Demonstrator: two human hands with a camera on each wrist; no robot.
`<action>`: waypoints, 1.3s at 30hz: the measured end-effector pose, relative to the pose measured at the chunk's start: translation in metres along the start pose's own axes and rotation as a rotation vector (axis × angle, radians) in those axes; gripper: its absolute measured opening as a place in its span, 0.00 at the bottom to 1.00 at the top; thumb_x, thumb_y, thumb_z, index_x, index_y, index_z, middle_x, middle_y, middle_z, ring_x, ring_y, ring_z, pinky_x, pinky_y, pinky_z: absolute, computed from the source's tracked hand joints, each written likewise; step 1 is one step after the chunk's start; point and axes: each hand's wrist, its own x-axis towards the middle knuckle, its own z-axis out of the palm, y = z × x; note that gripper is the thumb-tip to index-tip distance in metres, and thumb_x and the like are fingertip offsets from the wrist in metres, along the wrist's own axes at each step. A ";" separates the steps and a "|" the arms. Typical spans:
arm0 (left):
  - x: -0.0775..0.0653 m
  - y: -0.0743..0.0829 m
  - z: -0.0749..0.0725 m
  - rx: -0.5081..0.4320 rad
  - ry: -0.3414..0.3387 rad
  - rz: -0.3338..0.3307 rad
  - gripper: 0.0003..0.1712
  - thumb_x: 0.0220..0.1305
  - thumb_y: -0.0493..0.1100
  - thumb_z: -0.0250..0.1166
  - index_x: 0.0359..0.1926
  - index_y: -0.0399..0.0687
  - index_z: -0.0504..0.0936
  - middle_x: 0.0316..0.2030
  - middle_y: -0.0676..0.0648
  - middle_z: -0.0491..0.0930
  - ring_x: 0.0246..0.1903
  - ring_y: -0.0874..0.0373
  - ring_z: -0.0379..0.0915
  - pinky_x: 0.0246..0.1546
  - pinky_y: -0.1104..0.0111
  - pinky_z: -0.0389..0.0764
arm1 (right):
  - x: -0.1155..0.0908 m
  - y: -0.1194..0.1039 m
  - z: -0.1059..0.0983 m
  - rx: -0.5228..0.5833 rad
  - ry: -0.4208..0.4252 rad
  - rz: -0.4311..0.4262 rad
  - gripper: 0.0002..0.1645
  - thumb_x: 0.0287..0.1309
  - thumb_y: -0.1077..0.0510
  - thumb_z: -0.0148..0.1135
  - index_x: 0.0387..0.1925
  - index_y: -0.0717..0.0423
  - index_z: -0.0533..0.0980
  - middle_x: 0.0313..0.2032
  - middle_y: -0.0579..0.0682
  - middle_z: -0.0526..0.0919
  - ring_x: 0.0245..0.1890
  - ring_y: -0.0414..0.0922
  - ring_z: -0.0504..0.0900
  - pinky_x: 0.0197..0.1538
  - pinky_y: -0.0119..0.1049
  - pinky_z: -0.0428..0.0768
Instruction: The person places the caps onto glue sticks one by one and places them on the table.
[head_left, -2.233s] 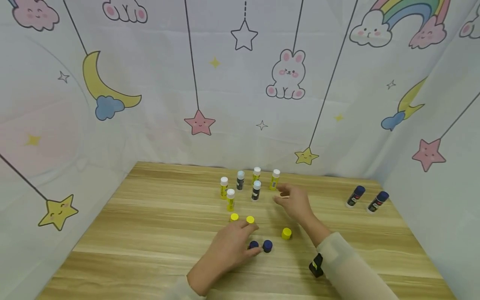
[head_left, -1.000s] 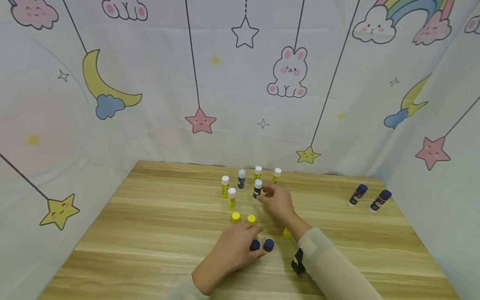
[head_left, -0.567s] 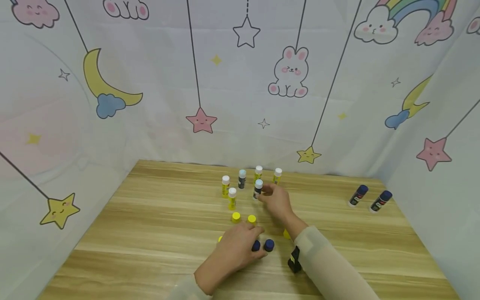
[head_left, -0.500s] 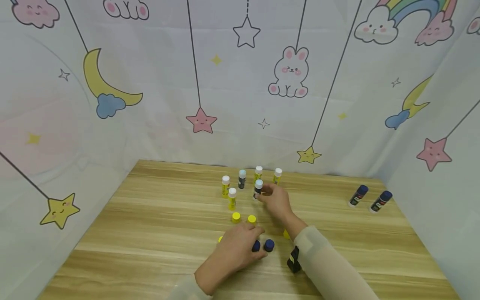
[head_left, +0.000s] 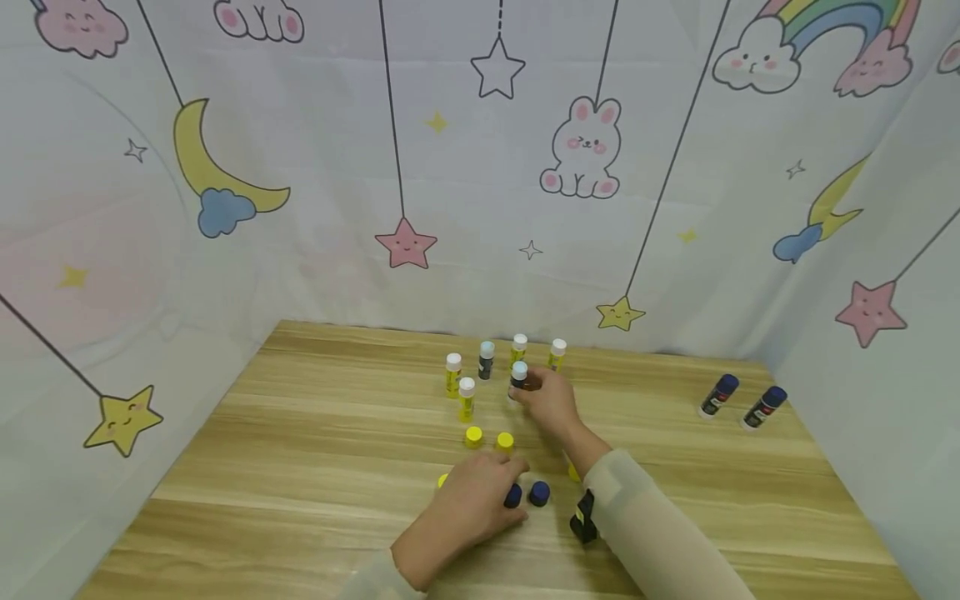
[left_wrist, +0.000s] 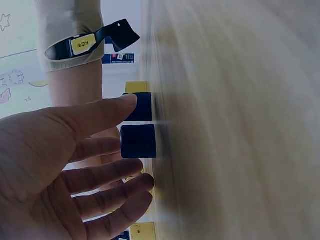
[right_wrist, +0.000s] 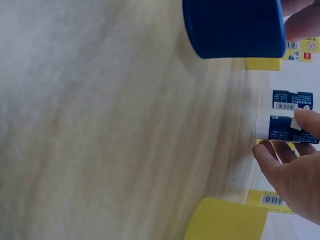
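My right hand [head_left: 551, 404] holds an upright navy glue stick [head_left: 517, 383], its pale top uncovered. In the right wrist view the thumb presses the side of this glue stick [right_wrist: 281, 128], fingers behind it. My left hand [head_left: 468, 500] hovers low over the table with loosely bent fingers around a navy cap [head_left: 512, 497]. The left wrist view shows that navy cap [left_wrist: 138, 141] standing between thumb and fingers, with gaps around it. A second navy cap [head_left: 539, 493] stands just to its right; the left thumb overlaps it in the left wrist view.
Another uncapped navy glue stick [head_left: 486, 362] and several uncapped yellow glue sticks [head_left: 467, 402] stand around the held one. Yellow caps [head_left: 474, 436] lie in front of them and beside the hands. Two capped navy glue sticks [head_left: 718, 396] stand at the right. A printed curtain [head_left: 345, 167] hangs behind the table.
My right hand has moved left from beside a yellow glue stick to the navy one and taken hold of it. The left hand has barely shifted; a yellow cap now shows beside it.
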 end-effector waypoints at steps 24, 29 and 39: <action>0.007 0.001 0.001 -0.053 -0.049 0.006 0.29 0.53 0.56 0.80 0.53 0.50 0.84 0.42 0.52 0.83 0.39 0.62 0.79 0.41 0.69 0.81 | -0.007 -0.003 -0.003 0.005 0.020 0.004 0.23 0.63 0.59 0.70 0.59 0.56 0.80 0.51 0.52 0.86 0.53 0.50 0.83 0.58 0.49 0.80; 0.009 0.000 0.003 -0.051 -0.047 0.001 0.26 0.53 0.55 0.80 0.49 0.50 0.85 0.39 0.52 0.82 0.36 0.62 0.77 0.38 0.70 0.80 | -0.008 -0.004 -0.003 0.010 0.028 -0.013 0.22 0.61 0.60 0.72 0.57 0.54 0.81 0.48 0.51 0.87 0.50 0.49 0.83 0.57 0.47 0.81; 0.010 0.004 0.002 -0.077 -0.050 0.004 0.22 0.53 0.51 0.80 0.46 0.51 0.85 0.36 0.54 0.81 0.32 0.65 0.75 0.34 0.71 0.79 | -0.014 -0.005 -0.008 -0.026 0.032 -0.002 0.21 0.60 0.57 0.73 0.55 0.53 0.83 0.45 0.49 0.87 0.48 0.48 0.83 0.56 0.48 0.81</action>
